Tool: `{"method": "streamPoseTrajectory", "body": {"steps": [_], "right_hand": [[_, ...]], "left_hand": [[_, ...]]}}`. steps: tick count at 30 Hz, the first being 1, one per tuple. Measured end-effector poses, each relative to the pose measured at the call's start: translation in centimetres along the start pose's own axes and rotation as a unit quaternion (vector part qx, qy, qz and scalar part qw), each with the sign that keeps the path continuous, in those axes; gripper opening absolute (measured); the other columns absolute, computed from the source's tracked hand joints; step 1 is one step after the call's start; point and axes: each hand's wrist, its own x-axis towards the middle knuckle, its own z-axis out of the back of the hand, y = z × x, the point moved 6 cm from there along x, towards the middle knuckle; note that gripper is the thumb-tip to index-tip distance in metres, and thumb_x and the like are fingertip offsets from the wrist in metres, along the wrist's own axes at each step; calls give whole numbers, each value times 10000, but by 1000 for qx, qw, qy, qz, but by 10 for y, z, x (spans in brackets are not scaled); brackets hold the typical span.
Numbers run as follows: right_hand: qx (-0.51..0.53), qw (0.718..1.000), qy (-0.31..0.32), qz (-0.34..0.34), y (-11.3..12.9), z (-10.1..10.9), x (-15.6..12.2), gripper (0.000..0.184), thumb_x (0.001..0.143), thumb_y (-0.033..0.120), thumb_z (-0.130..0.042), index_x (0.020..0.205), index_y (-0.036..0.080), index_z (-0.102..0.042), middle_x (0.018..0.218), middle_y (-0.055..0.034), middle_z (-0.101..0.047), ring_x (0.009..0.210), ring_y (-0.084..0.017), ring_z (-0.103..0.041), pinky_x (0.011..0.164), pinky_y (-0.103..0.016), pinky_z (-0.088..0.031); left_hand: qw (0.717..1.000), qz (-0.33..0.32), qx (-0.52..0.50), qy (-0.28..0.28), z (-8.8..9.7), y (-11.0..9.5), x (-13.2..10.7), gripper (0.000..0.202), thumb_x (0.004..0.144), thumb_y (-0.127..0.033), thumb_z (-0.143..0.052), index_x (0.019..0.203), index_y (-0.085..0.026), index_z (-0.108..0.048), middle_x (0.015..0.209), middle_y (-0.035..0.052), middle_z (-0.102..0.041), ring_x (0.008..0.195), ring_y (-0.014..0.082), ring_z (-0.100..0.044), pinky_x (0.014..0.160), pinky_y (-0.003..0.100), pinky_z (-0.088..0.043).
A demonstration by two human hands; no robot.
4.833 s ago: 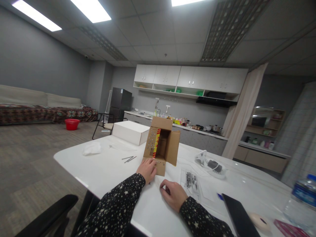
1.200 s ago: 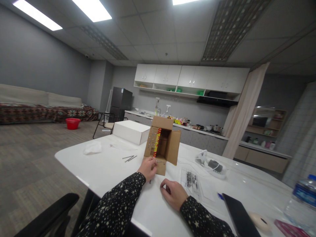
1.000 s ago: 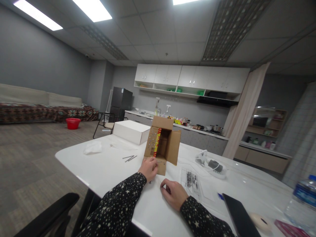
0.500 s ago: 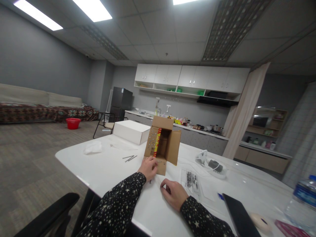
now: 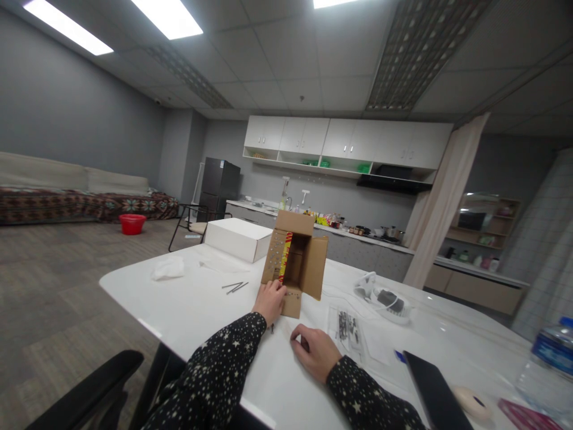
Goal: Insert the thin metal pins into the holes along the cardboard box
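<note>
On table [image 5: 188,304]: left hand [image 5: 270,301] crept onto box [image 5: 314,269] flap, fingers flat; right hand [image 5: 314,352] unmoved, curled closed.

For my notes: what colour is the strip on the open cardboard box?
The strip is yellow and red; head view.

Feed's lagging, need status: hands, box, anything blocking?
Left hand on open cardboard box front flap. Right hand curled on table, contents unclear. Clear parts bag beside it, apart.

Our left hand [image 5: 270,301] rests against the lower flap of the cardboard box [image 5: 296,263], which lies on its side, mouth toward us, mid-tabletop [image 5: 192,304]. Our right hand [image 5: 314,352] sits curled near the front edge, beside a clear bag of screws [image 5: 347,327].
</note>
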Motion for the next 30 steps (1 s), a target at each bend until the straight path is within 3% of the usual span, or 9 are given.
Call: {"method": "streamPoseTrajectory", "body": {"steps": [8,30], "right_hand": [[1,1000,4,0,1,-1,-1,165,822,229,-462,887,214,-612,605,32,-575,567,-108,-476,577,-206,-289],[7,1000,0,-3,5,3,-1,171,806,221,-469,872,208,-625,594,27,-577,560,-113,-487,574,-208,-295]], "left_hand": [[993,-7,103,57,-2,0,9,286,802,-24,-412,987,-199,-543,1078,84,-516,987,229,-465,815,365,-371],[994,63,89,22,2,6,3,217,818,-139,-465,1020,-173,-538,1049,107,-533,1009,249,-475,854,380,-363]]}}
